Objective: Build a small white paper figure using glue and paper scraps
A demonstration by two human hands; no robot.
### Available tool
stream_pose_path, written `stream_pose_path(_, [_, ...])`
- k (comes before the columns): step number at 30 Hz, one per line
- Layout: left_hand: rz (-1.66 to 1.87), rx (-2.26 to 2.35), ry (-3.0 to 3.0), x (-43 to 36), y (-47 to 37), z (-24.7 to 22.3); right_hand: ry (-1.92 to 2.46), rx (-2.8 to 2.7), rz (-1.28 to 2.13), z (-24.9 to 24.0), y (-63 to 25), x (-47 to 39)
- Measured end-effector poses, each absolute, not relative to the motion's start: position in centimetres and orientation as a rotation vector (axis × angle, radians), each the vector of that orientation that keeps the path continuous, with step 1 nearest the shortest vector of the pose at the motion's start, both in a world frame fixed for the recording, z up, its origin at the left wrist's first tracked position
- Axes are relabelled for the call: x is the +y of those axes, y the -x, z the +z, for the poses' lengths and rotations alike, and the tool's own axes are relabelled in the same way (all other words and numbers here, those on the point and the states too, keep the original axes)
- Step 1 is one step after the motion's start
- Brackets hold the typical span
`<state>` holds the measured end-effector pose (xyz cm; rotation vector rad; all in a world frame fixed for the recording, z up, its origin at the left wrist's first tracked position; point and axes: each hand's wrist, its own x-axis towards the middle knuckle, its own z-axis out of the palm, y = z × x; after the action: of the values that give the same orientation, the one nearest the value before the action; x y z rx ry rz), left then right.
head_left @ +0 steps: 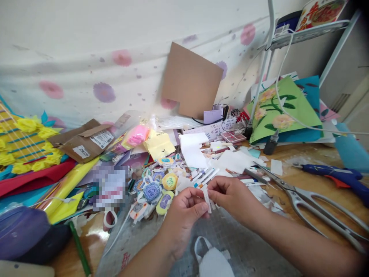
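Between my two hands is a narrow white paper strip (206, 199), held roughly upright above a grey cutting mat (161, 250). My left hand (187, 207) pinches its lower part between thumb and fingers. At its upper right side, the fingertips of my right hand (227, 192) close on the same strip. Below them on the mat lies a white paper shape with a looped handle (215, 259). Several small coloured paper pieces with white loops, among them a blue patterned one (152, 191), are heaped left of my hands.
Large metal scissors (305, 200) and a blue glue gun (331, 171) lie at the right. Markers (206, 177) and paper scraps cover the middle. Behind stand a cardboard sheet (191, 82), a small brown box (86, 140) and a white shelf rack (311, 34).
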<state>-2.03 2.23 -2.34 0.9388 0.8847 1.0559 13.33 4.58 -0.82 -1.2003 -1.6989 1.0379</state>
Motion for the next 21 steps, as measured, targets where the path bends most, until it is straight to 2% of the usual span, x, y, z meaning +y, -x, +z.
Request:
stream_pose_path(8, [0.994, 0.915, -0.912, 2.3, 1.9, -2.2, 1.223, -1.693, 0.938, 0.0, -12.9, 4.0])
stream_pose_path(13, [0.927, 0.98, -1.203, 3.6, 4.3, 0.0, 1.231, -1.735, 0.895, 0.5, -14.0, 4.0])
stream_pose_path(18, [1.338, 1.076, -1.344, 5.4, 8.5, 2.7, 1.431, -2.011, 0.638, -0.4, -16.7, 5.1])
stream_pose_path(21, [1.458, 1.147, -1.339, 6.0, 9.4, 2.6, 1.42, -2.219, 0.294, -1.4, -16.8, 5.7])
